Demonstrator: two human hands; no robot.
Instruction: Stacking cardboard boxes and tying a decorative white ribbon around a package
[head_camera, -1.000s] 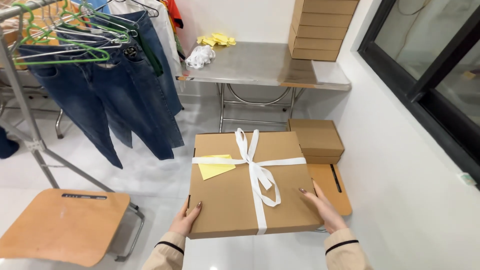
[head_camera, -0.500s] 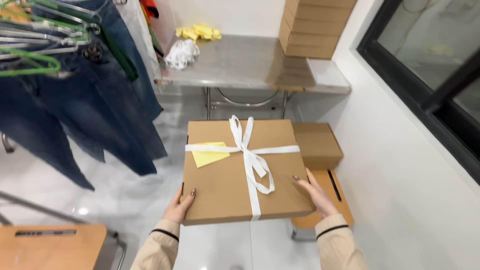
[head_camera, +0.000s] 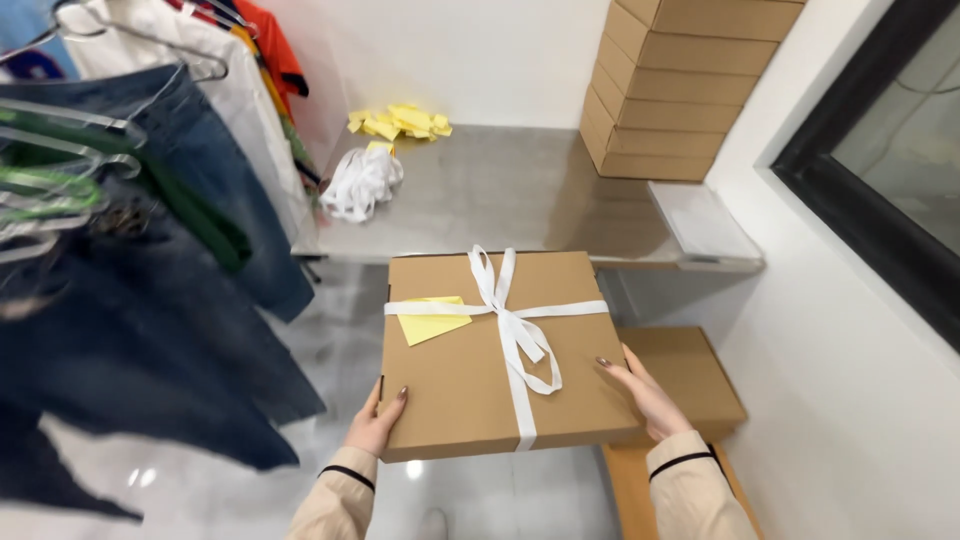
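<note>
Box: a flat brown cardboard box (head_camera: 500, 350) is held level between both hands, in the air in front of the steel table, its far edge over the table's near edge.
Ribbon: a white ribbon (head_camera: 510, 330) crosses the lid both ways and is tied in a bow beyond the fingertips, toward the far edge.
Note: a yellow paper slip (head_camera: 432, 318) is tucked under the crosswise band, ahead of the left fingers.
Left hand: the left hand (head_camera: 375, 425) grips the near left corner, thumb on the lid, the other fingers curled under and out of sight.
Right hand: the right hand (head_camera: 645, 395) clasps the right edge, fingers laid flat on the lid, probably with the palm against the side wall.
Table: the steel table (head_camera: 520, 200) lies beyond the fingertips.
On the table: a bundle of white ribbon (head_camera: 362, 182) and a heap of yellow slips (head_camera: 400, 122) sit far left; a stack of brown boxes (head_camera: 680, 85) stands far right.
Below: another brown box (head_camera: 690, 380) lies just under the right hand.
Left side: jeans and shirts on hangers (head_camera: 130, 250) hang well left of the left hand.
</note>
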